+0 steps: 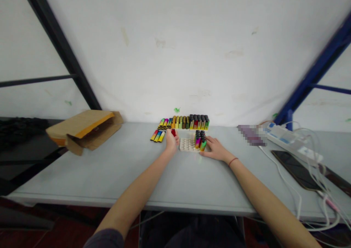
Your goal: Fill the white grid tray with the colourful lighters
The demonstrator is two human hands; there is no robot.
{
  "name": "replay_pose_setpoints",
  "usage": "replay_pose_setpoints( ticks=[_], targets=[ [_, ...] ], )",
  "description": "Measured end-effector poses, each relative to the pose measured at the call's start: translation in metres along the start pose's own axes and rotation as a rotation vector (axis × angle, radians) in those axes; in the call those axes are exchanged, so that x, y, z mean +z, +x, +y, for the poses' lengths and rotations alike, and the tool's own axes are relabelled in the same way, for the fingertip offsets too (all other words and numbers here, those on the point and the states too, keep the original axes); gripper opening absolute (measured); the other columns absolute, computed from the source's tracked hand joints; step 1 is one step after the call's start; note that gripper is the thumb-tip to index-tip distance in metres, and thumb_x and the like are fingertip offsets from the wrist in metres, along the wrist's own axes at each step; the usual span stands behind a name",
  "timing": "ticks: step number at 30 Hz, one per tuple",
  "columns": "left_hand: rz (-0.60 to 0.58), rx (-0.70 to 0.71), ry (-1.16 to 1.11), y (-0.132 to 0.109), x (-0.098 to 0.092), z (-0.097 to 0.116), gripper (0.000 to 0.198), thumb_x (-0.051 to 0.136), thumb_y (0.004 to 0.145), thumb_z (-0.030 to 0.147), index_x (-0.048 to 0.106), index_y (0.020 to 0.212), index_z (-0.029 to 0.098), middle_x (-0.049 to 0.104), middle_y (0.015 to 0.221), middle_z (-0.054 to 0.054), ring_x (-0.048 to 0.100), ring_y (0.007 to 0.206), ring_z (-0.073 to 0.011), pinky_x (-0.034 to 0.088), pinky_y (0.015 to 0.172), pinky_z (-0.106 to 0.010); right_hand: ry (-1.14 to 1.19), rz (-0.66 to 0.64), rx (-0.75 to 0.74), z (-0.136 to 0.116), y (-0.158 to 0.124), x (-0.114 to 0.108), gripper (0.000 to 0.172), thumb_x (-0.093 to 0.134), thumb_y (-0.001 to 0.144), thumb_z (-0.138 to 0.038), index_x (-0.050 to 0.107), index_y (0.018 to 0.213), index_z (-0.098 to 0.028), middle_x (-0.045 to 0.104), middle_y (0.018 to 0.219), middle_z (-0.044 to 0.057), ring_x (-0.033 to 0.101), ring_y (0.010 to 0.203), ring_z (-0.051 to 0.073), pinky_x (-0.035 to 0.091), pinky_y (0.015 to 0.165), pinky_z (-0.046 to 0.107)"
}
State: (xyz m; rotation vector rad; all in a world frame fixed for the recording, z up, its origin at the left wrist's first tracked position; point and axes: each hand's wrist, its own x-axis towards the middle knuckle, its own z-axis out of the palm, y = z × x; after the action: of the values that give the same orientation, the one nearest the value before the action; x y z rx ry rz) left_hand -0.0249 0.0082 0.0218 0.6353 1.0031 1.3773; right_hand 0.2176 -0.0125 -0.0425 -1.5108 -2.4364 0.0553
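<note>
My left hand is closed around a red lighter. It is just left of a white tray with rows of round holes. Several upright lighters with black tops stand in the tray's right part. My right hand holds the tray's right end, thumb at the front corner and fingers behind. Loose lighters lie flat to the left of my left hand, with more lying lighters behind them.
Against the wall stand upright yellow-toned lighters and a block of black-topped lighters. An opened cardboard box lies at left. At right are a phone, a power strip, white cables and a pixelated purple item.
</note>
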Motion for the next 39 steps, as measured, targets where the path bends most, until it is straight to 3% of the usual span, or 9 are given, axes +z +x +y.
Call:
replay_pose_setpoints(
  ticks=[7,10,13,15,17,21,26,33,39],
  targets=[
    [-0.18,0.161,0.131,0.005,0.0,-0.005,0.04,0.041,0.095,0.056,0.043,0.073,0.022,0.036,0.049,0.008,0.031,0.037,-0.0077,0.025,0.04,-0.021,-0.003,0.005,-0.004,0.0,0.0,-0.001,0.084,0.057,0.088,-0.071,0.051,0.147,-0.011,0.047,0.154,0.023,0.045,0.14,0.038,0.036,0.115,0.053],
    [-0.281,0.445,0.353,-0.002,-0.001,-0.013,0.025,0.05,0.096,0.047,0.05,0.095,0.022,0.048,0.062,0.007,0.042,0.046,-0.0092,0.037,0.048,-0.022,0.003,0.016,-0.011,0.0,0.0,0.0,0.083,0.058,0.088,-0.07,0.051,0.147,-0.012,0.048,0.153,0.022,0.046,0.139,0.038,0.036,0.114,0.054],
    [-0.423,0.793,0.611,-0.011,-0.003,-0.019,0.022,0.052,0.097,0.041,0.055,0.106,0.021,0.063,0.087,-0.003,0.059,0.069,-0.0139,0.051,0.071,-0.029,0.007,0.034,-0.012,-0.001,0.0,0.001,0.083,0.06,0.088,-0.07,0.05,0.148,-0.013,0.051,0.15,0.022,0.048,0.137,0.038,0.037,0.113,0.054],
    [-0.532,0.972,0.745,-0.015,-0.003,-0.02,0.022,0.053,0.097,0.039,0.06,0.105,0.019,0.066,0.103,-0.009,0.064,0.092,-0.0203,0.052,0.087,-0.036,0.009,0.039,-0.007,-0.001,0.0,0.001,0.083,0.061,0.087,-0.069,0.05,0.147,-0.014,0.051,0.15,0.022,0.049,0.136,0.038,0.037,0.113,0.055],
    [-0.642,1.057,0.847,-0.017,-0.003,-0.021,0.022,0.054,0.096,0.038,0.063,0.105,0.019,0.067,0.107,-0.011,0.063,0.103,-0.0238,0.051,0.095,-0.04,0.01,0.04,-0.009,0.0,0.0,0.001,0.08,0.061,0.087,-0.068,0.052,0.146,-0.015,0.051,0.15,0.021,0.048,0.136,0.038,0.038,0.113,0.054],
    [-0.772,0.969,0.978,-0.013,-0.004,-0.024,0.022,0.058,0.094,0.035,0.066,0.108,0.02,0.07,0.1,-0.008,0.065,0.092,-0.0214,0.054,0.09,-0.037,0.012,0.05,-0.031,0.0,0.0,0.002,0.072,0.062,0.088,-0.065,0.055,0.142,-0.018,0.053,0.149,0.019,0.049,0.136,0.036,0.039,0.112,0.052],
    [-0.744,0.891,0.944,-0.01,-0.005,-0.022,0.021,0.062,0.09,0.032,0.068,0.106,0.019,0.071,0.105,-0.009,0.066,0.094,-0.0214,0.053,0.092,-0.037,0.003,0.05,-0.031,-0.001,0.0,0.001,0.073,0.062,0.089,-0.065,0.055,0.143,-0.017,0.052,0.15,0.02,0.048,0.137,0.037,0.039,0.112,0.053],
    [-0.67,0.661,0.759,-0.018,-0.001,-0.015,0.019,0.076,0.078,0.031,0.074,0.095,0.023,0.072,0.101,-0.008,0.065,0.086,-0.0219,0.053,0.091,-0.037,0.018,0.029,-0.019,-0.003,-0.001,-0.001,0.076,0.058,0.089,-0.069,0.051,0.147,-0.02,0.049,0.153,0.019,0.046,0.139,0.038,0.037,0.113,0.055],
    [-0.686,0.752,0.823,-0.015,-0.004,-0.018,0.022,0.071,0.082,0.034,0.07,0.101,0.023,0.072,0.1,-0.008,0.066,0.083,-0.0214,0.055,0.088,-0.036,0.036,0.031,-0.018,-0.002,-0.001,-0.001,0.075,0.059,0.089,-0.068,0.053,0.145,-0.02,0.05,0.152,0.018,0.046,0.138,0.038,0.036,0.113,0.056]
  ],
)
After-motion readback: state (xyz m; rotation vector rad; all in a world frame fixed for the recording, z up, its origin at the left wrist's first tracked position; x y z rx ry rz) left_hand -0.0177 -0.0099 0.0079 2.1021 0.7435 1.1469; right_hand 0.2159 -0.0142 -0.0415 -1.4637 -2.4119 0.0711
